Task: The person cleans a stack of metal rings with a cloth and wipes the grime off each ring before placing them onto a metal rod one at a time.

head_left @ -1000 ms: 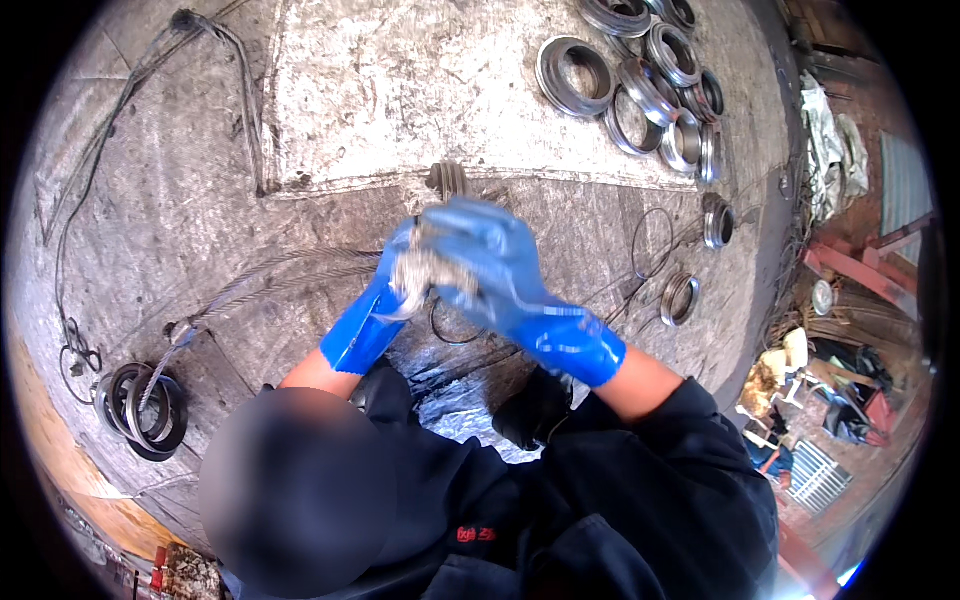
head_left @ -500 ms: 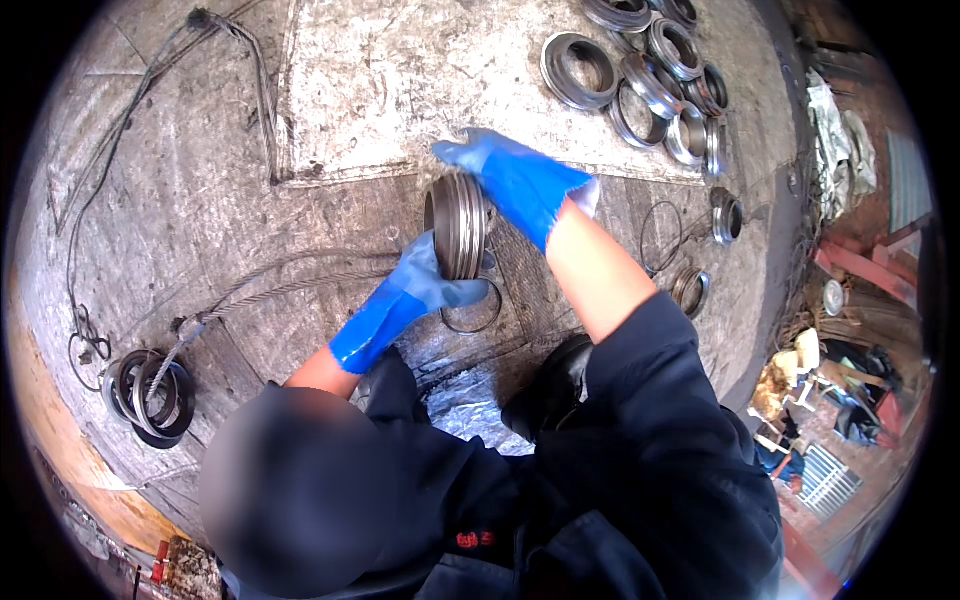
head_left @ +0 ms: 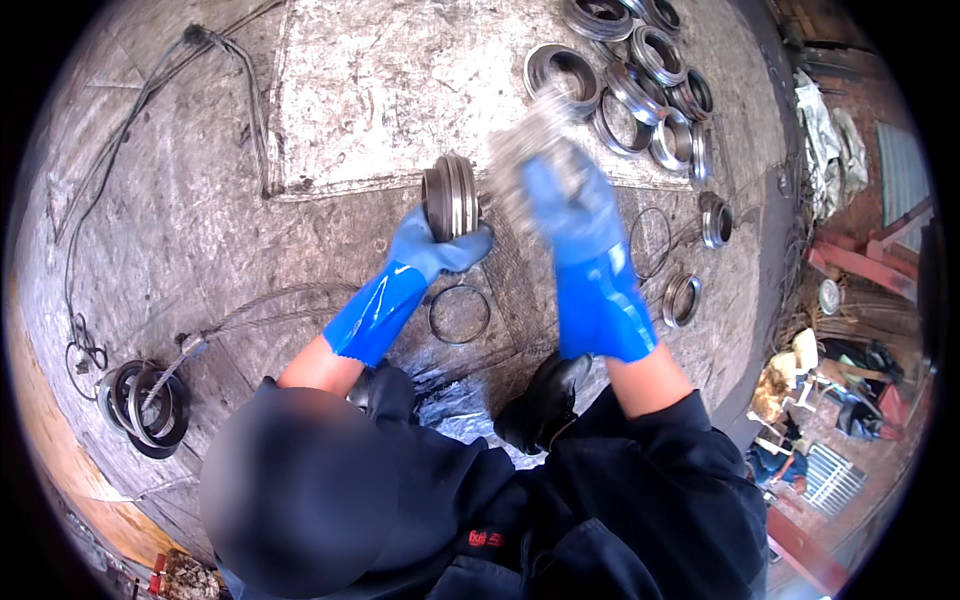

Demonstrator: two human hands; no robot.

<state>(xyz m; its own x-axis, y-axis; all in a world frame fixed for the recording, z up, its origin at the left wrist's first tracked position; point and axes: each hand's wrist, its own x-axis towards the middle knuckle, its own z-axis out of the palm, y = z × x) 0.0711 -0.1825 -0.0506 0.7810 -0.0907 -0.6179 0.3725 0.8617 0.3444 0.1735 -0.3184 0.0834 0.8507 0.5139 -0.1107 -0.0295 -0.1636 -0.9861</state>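
Observation:
My left hand, in a blue rubber glove, grips a grooved metal ring from below and holds it on edge, its thumb across the lower side. My right hand, gloved the same, is raised to the right of the ring and apart from it. In that hand is a greyish rag, smeared by motion; the fingers around it are partly blurred. Below the left hand, a thin wire-like ring lies flat on the floor.
Several metal rings lie heaped at the far right. Two more rings and a thin hoop lie nearer. Wire rope runs left to threaded rings. A pale sheet covers the floor ahead.
My right hand has swung away from the ring, to the right, with the rag showing more fully. My left hand still grips the ring, which now sits slightly higher.

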